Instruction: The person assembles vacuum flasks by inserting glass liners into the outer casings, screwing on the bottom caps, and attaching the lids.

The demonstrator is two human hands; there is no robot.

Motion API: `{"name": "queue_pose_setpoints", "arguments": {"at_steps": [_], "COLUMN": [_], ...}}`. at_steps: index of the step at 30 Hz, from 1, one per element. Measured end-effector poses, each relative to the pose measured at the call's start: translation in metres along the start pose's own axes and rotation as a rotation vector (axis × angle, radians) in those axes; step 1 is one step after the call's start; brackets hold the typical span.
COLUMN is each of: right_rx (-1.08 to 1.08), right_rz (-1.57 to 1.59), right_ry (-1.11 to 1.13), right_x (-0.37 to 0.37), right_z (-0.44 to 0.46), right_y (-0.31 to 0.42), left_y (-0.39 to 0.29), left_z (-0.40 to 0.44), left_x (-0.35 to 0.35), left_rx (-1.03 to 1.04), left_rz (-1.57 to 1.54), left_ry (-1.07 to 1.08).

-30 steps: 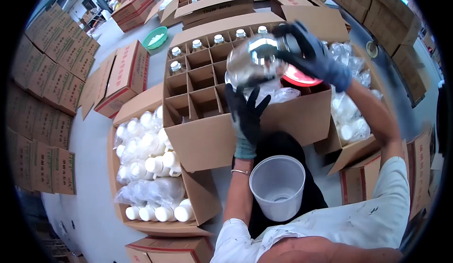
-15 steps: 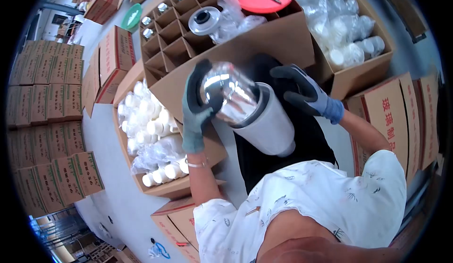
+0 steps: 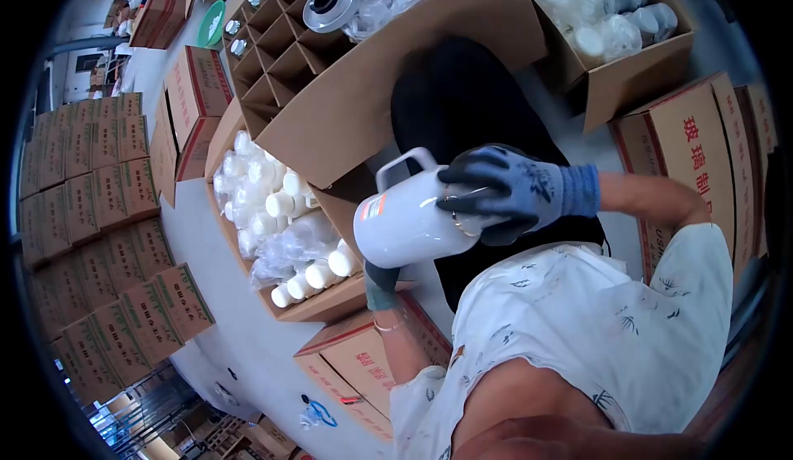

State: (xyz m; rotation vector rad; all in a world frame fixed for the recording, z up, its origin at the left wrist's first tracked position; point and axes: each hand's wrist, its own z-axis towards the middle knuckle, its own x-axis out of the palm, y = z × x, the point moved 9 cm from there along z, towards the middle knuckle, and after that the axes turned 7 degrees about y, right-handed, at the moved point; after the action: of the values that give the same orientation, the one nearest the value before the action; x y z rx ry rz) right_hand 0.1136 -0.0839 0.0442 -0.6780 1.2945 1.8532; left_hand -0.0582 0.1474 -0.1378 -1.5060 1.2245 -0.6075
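Observation:
A white vacuum jug (image 3: 405,225) with a handle and a small orange label lies tilted on its side above my lap. My right hand (image 3: 512,196), in a blue-grey glove with dark fingers, is closed over its right end. A shiny sliver shows beside those fingers; the rest of that end is hidden. My left hand (image 3: 382,285), in a greenish glove, holds the jug from below at its left side, with most of its fingers hidden behind it.
A divided carton (image 3: 396,88) stands ahead, with a clear round lid part (image 3: 330,6) and plastic bags on top. Open boxes of white plastic parts (image 3: 285,204) stand at left and far right (image 3: 591,43). Closed cartons (image 3: 686,163) stand at right; stacked cartons (image 3: 95,212) at far left.
The silver glass liner, earlier in my left hand at the jug's mouth, is no longer plainly visible. The jug has turned, showing its handle and label. My right hand has come onto it.

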Motion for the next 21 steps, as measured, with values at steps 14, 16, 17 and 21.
{"name": "queue_pose_setpoints", "arguments": {"at_steps": [14, 16, 17, 21], "right_rx": [0.591, 0.307, 0.082, -0.376], "right_rz": [0.825, 0.537, 0.272, -0.459], "right_ry": [-0.157, -0.143, -0.137, 0.129], "right_x": [-0.006, -0.025, -0.04, -0.033], "right_z": [0.002, 0.014, 0.018, 0.026], "right_y": [-0.104, -0.09, -0.068, -0.012], "left_y": [-0.02, -0.028, -0.03, -0.018], "left_z": [0.023, 0.032, 0.039, 0.073], "left_x": [-0.007, -0.011, -0.011, -0.005], "left_rx": [0.251, 0.331, 0.376, 0.319], "left_rz": [0.338, 0.46, 0.568, 0.68], "left_ry": [-0.203, -0.201, -0.157, 0.067]}}
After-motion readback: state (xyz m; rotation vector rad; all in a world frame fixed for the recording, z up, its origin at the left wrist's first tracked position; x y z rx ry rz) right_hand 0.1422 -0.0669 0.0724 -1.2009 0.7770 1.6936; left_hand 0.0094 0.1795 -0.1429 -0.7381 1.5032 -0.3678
